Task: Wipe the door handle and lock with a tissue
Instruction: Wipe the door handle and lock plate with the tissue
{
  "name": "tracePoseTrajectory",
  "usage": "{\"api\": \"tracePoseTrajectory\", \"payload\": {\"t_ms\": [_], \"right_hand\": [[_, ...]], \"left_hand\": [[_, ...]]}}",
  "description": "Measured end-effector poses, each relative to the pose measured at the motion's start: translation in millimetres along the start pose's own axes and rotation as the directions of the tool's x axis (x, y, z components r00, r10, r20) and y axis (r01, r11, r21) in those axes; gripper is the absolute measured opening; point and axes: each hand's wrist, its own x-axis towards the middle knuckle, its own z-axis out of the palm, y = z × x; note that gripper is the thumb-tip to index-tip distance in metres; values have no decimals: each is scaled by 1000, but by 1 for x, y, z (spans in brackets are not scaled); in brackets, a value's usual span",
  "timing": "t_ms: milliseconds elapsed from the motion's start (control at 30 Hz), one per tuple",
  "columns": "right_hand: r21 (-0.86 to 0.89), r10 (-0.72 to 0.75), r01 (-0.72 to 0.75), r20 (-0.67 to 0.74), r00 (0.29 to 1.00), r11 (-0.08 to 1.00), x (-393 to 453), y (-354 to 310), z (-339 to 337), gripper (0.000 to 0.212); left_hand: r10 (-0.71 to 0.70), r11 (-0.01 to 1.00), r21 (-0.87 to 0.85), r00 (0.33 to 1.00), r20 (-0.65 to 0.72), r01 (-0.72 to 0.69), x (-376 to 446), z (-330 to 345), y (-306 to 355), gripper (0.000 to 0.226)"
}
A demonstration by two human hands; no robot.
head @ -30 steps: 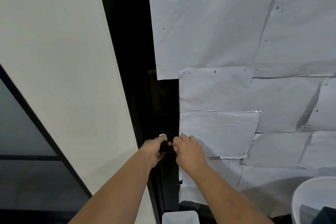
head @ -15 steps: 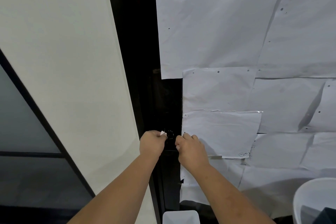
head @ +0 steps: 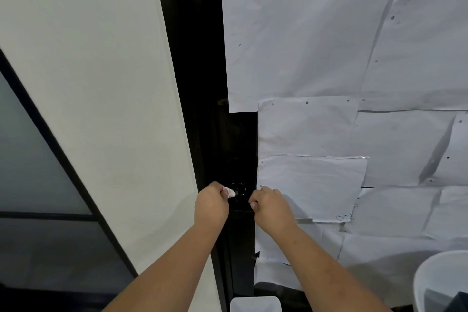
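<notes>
A black door frame strip runs down the middle, with a round black lock low on it. My left hand pinches a small wad of white tissue whose tip touches the lock's left side. My right hand sits just right of the lock with its fingers curled against the black strip, at the edge of the paper. The handle is dark and hard to make out between the two hands; I cannot tell whether the right hand grips it.
White paper sheets taped over the door fill the right side. A pale wall stands left, with a dark glass panel beyond. A white bin sits lower right and a small white container below the hands.
My left hand has drawn back a little to the left, uncovering the lock, and now only the tissue tip meets it. The right hand stays in place.
</notes>
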Motion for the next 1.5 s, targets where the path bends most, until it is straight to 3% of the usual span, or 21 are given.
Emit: {"api": "tracePoseTrajectory", "payload": {"t_ms": [200,300,467,700,867,1000,1067,1200,1300,1400,1500], "right_hand": [[-26,-12,12,-11,1000,1000,-2,0,2,19],[-31,-21,21,-7,1000,999,-1,2,3,20],[45,8,-10,42,999,999,6,0,-4,20],[330,127,-157,111,986,931,21,-14,-4,28],[403,139,-166,96,986,900,23,-24,-4,3],[377,241,-207,-46,969,903,26,-16,-3,10],[332,211,-160,-126,969,930,25,-11,-1,14],[262,93,-31,-228,969,965,24,-14,4,23],[144,-36,50,-96,995,988,28,-18,14,27],[103,-16,10,61,998,995,34,-21,19,32],[131,-20,14,46,999,991,38,-22,16,27]], "left_hand": [[171,985,3,979,-109,-172,-4,6,2,22],[238,971,30,967,-91,-236,-3,6,2,25],[195,979,-47,979,-64,-198,-2,1,0,23],[136,983,-134,990,45,-129,-1,-5,-7,29],[110,980,-175,988,104,-91,-1,-4,-7,26],[9,991,-134,981,192,17,-3,-2,-9,43],[-76,975,-183,962,262,127,-4,-2,-9,45],[-263,766,-422,835,483,486,-4,-5,-5,39],[-293,705,-451,804,518,548,-4,-4,-7,34],[-307,716,-439,810,499,542,-4,-3,-8,33],[-316,751,-403,820,476,523,-2,-3,-6,33]]}}
